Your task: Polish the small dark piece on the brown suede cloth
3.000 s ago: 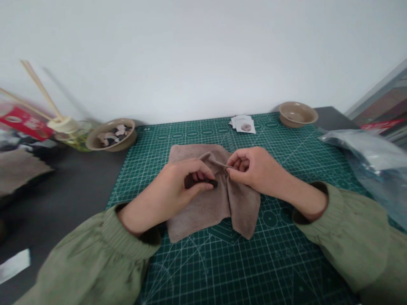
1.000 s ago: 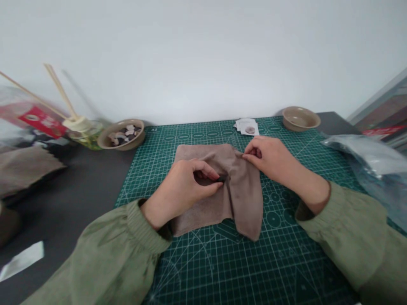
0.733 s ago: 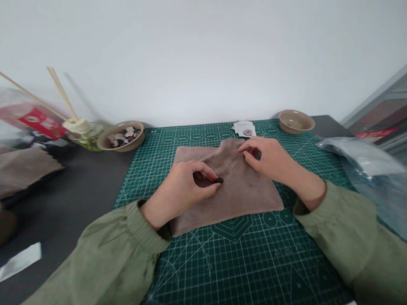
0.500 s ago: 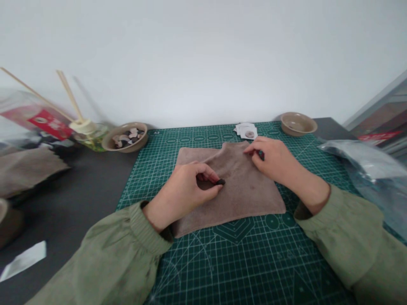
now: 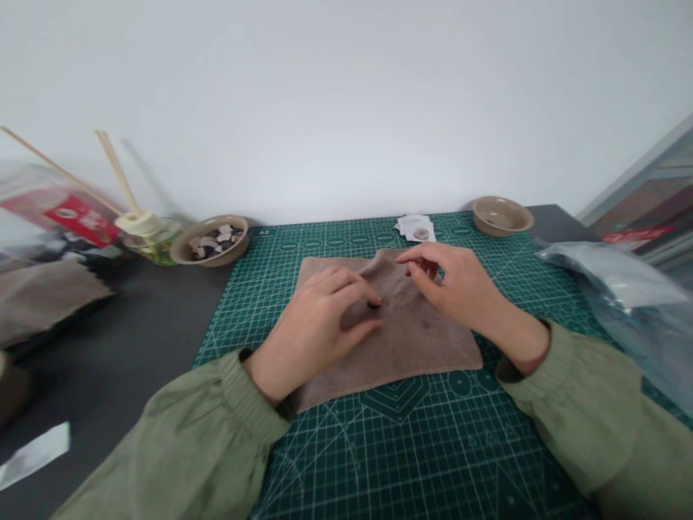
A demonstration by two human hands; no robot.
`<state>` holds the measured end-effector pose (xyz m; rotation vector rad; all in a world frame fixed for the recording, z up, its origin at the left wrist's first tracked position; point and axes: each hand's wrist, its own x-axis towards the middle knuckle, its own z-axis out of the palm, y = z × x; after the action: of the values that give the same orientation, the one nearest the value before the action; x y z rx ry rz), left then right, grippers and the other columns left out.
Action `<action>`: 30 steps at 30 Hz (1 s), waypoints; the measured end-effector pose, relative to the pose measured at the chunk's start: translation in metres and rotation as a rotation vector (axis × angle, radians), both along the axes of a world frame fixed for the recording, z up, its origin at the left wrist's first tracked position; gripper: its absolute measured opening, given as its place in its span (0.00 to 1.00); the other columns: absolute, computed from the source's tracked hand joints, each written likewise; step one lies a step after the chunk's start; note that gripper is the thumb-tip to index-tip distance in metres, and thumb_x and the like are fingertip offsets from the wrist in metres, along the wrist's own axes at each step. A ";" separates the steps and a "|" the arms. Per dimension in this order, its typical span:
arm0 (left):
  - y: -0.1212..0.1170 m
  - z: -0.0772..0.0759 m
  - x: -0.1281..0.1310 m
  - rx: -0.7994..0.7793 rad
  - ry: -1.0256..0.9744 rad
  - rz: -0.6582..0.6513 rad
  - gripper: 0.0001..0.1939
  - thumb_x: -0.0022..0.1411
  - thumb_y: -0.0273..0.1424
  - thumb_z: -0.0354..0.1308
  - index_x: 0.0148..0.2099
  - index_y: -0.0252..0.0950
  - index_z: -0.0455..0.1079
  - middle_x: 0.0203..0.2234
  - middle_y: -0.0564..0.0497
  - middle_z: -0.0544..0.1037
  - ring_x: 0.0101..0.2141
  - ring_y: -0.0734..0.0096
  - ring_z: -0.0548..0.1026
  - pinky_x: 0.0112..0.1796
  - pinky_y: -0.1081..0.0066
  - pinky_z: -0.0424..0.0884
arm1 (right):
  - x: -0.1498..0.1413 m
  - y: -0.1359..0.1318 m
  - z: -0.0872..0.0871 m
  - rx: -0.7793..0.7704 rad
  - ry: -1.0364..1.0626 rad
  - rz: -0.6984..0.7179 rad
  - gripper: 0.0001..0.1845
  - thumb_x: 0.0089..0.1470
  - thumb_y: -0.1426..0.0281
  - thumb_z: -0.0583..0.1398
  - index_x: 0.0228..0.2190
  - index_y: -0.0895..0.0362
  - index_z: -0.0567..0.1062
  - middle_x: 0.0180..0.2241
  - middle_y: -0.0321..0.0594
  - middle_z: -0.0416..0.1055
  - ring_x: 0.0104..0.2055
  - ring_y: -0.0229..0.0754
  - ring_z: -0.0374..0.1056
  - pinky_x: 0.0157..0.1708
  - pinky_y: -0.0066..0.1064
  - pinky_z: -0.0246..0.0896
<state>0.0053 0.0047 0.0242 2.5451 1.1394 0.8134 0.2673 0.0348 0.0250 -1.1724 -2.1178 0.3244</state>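
A brown cloth (image 5: 411, 339) lies spread on the green cutting mat (image 5: 401, 462), with a raised fold near its back edge. My left hand (image 5: 336, 318) rests over the cloth's left part, thumb and index finger apart. A small dark piece (image 5: 373, 305) shows just under the index fingertip; whether it touches the finger or only the cloth, I cannot tell. My right hand (image 5: 449, 278) hovers at the cloth's back right, beside the fold. Its thumb and index finger have a gap between them, the other fingers curl inward, and no object shows there.
Behind the cloth sit small white cards (image 5: 416, 227). At back left, a brown bowl (image 5: 227, 253) holds light and dark pieces, next to a reed diffuser (image 5: 144, 224). Another bowl (image 5: 503, 217) stands back right, near a clear plastic bag (image 5: 622, 282). Folded brown cloth (image 5: 48, 296) lies left.
My left thumb and index finger have parted from their pinch on the dark piece. My right hand has shifted slightly left, its fingertips spreading near the fold. The view has tilted slightly.
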 end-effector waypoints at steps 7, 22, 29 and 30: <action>0.008 -0.008 -0.012 0.062 0.191 0.088 0.26 0.81 0.41 0.52 0.75 0.38 0.64 0.71 0.41 0.70 0.71 0.49 0.66 0.71 0.46 0.60 | -0.006 -0.002 -0.008 -0.049 -0.044 0.076 0.10 0.67 0.68 0.64 0.47 0.55 0.83 0.39 0.39 0.81 0.32 0.40 0.70 0.38 0.34 0.63; 0.001 -0.012 -0.015 0.059 0.320 0.152 0.36 0.79 0.51 0.51 0.78 0.35 0.58 0.77 0.37 0.60 0.76 0.46 0.58 0.74 0.45 0.55 | -0.013 -0.004 -0.015 -0.091 -0.141 0.198 0.13 0.62 0.63 0.70 0.46 0.54 0.81 0.49 0.42 0.80 0.47 0.46 0.75 0.46 0.38 0.67; -0.005 -0.014 -0.015 0.002 0.323 0.085 0.40 0.75 0.54 0.57 0.79 0.38 0.58 0.78 0.39 0.58 0.77 0.43 0.56 0.74 0.43 0.55 | -0.012 -0.002 -0.017 -0.097 -0.128 0.229 0.08 0.63 0.67 0.67 0.45 0.53 0.81 0.48 0.41 0.79 0.48 0.46 0.75 0.49 0.38 0.68; -0.005 -0.014 -0.014 -0.001 0.321 0.078 0.41 0.75 0.54 0.57 0.79 0.39 0.57 0.78 0.40 0.57 0.77 0.44 0.56 0.74 0.44 0.55 | -0.012 -0.002 -0.017 -0.099 -0.134 0.226 0.08 0.63 0.67 0.68 0.45 0.53 0.80 0.47 0.41 0.79 0.46 0.46 0.75 0.47 0.38 0.67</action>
<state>-0.0091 -0.0006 0.0099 2.7131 1.3352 0.4269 0.2556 0.0327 0.0079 -1.0355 -2.3823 0.4688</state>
